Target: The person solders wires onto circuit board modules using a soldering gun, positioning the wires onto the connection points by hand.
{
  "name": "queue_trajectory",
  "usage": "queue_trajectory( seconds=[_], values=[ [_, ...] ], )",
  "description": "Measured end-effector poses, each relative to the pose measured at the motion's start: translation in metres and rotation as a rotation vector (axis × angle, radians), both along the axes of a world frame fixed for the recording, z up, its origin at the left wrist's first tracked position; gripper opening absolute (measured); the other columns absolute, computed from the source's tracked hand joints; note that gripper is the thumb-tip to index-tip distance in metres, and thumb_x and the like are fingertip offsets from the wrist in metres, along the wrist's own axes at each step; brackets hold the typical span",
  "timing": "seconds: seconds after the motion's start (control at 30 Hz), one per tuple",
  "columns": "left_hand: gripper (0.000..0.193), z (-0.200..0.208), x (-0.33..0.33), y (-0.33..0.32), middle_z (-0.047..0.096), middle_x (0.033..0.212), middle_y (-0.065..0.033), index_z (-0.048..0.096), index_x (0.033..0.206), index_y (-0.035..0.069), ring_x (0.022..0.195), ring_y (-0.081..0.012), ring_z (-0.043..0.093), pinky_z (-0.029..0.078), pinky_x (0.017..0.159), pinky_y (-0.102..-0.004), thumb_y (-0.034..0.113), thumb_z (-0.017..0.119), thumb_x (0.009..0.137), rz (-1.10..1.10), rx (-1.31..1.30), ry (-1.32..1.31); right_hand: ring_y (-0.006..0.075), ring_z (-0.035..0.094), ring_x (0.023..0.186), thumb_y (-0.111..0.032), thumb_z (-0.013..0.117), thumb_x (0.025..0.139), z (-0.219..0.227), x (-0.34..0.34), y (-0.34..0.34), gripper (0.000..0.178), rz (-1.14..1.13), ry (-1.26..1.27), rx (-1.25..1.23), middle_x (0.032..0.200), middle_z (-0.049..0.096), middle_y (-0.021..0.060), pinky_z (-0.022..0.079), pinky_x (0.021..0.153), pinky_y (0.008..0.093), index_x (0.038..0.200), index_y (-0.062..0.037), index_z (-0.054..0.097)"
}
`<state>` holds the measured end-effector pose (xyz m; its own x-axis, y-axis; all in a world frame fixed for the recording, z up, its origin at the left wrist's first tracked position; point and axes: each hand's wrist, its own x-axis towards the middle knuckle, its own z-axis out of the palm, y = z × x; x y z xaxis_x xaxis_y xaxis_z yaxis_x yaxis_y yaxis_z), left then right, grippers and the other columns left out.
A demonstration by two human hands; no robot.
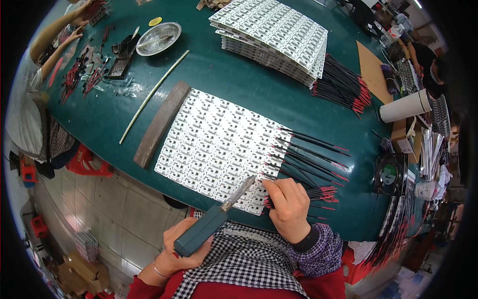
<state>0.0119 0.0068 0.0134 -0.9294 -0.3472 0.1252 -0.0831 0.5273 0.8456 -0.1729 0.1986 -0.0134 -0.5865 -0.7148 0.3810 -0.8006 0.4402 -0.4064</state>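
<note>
A: What is held in the left hand [183, 245]?

B: A soldering iron [215, 218] with a dark green handle is gripped there, the fingers wrapped tightly around the handle. Its metal tip is laid over the near edge of the white panel of small circuit boards [214, 142], just beside the right hand.

A: And the right hand [289, 202]?

B: It is curled at the near right corner of the panel. A bundle of black wires with red ends [321, 193] is held under the bent fingers, and the fingertips are pressed down at the panel's edge.

A: Where is the panel placed?

B: It is laid flat on the green table [239, 84], with a brown bar [162, 124] set against its left edge. More black and red wires [313, 154] are fanned out from its right side.

A: What else is seen?

B: A stack of similar white panels [274, 35] is set farther back, a metal bowl [158, 38] to its left, and a thin pale rod [154, 94] between bowl and bar. Another person's hands [79, 22] are seen at the far left corner.
</note>
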Motion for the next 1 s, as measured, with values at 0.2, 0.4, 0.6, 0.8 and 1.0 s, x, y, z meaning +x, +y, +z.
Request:
queue_trajectory(
  seconds=[0.2, 0.4, 0.6, 0.8, 1.0],
  values=[
    [0.027, -0.003, 0.0024, -0.0039, 0.072, 0.088, -0.0143, 0.07, 0.096, -0.005, 0.069, -0.0251, 0.072, 0.056, 0.062, -0.0298, -0.001, 0.081, 0.072, -0.03, 0.036, -0.012, 0.0221, 0.059, 0.078, 0.006, 0.064, 0.075, -0.0012, -0.0023, 0.0003, 0.035, -0.009, -0.001, -0.012, 0.088, 0.06, 0.0062, 0.042, 0.064, 0.035, 0.109, -0.0012, 0.069],
    [0.027, -0.0009, 0.0005, -0.0018, 0.074, 0.092, -0.0144, 0.07, 0.099, -0.006, 0.074, -0.0221, 0.074, 0.057, 0.066, -0.0281, -0.002, 0.08, 0.074, -0.024, 0.134, -0.068, 0.0223, 0.06, 0.078, 0.007, 0.064, 0.075, -0.0001, -0.0035, 0.0002, 0.033, -0.016, -0.047, -0.031, 0.087, 0.06, 0.0056, 0.041, 0.065, 0.0352, 0.106, -0.0028, 0.069],
    [0.028, -0.0068, 0.0019, -0.0008, 0.073, 0.089, -0.0142, 0.069, 0.1, -0.006, 0.073, -0.0226, 0.074, 0.056, 0.066, -0.029, -0.001, 0.08, 0.074, -0.048, 0.138, -0.072, 0.0213, 0.06, 0.078, 0.007, 0.066, 0.075, -0.0011, -0.0011, -0.0014, 0.031, -0.026, -0.039, -0.045, 0.086, 0.06, 0.0049, 0.041, 0.065, 0.0347, 0.105, -0.0027, 0.07],
    [0.028, -0.0064, 0.0039, -0.0003, 0.072, 0.088, -0.0149, 0.07, 0.099, -0.006, 0.071, -0.0249, 0.073, 0.056, 0.066, -0.0306, -0.001, 0.08, 0.074, -0.028, 0.152, -0.082, 0.0209, 0.06, 0.077, 0.007, 0.066, 0.076, -0.0015, -0.0029, -0.0021, 0.031, -0.032, -0.028, -0.045, 0.086, 0.06, 0.0047, 0.041, 0.064, 0.0344, 0.104, -0.003, 0.07],
    [0.03, -0.0013, 0.0044, -0.0029, 0.073, 0.092, -0.0149, 0.071, 0.101, -0.006, 0.074, -0.025, 0.074, 0.058, 0.066, -0.0301, 0.001, 0.081, 0.074, -0.059, -0.061, -0.005, 0.0215, 0.059, 0.077, 0.007, 0.066, 0.075, -0.0019, -0.0035, -0.0015, 0.031, -0.031, -0.026, -0.042, 0.086, 0.06, 0.0049, 0.041, 0.064, 0.0348, 0.104, -0.0027, 0.07]
  ],
)
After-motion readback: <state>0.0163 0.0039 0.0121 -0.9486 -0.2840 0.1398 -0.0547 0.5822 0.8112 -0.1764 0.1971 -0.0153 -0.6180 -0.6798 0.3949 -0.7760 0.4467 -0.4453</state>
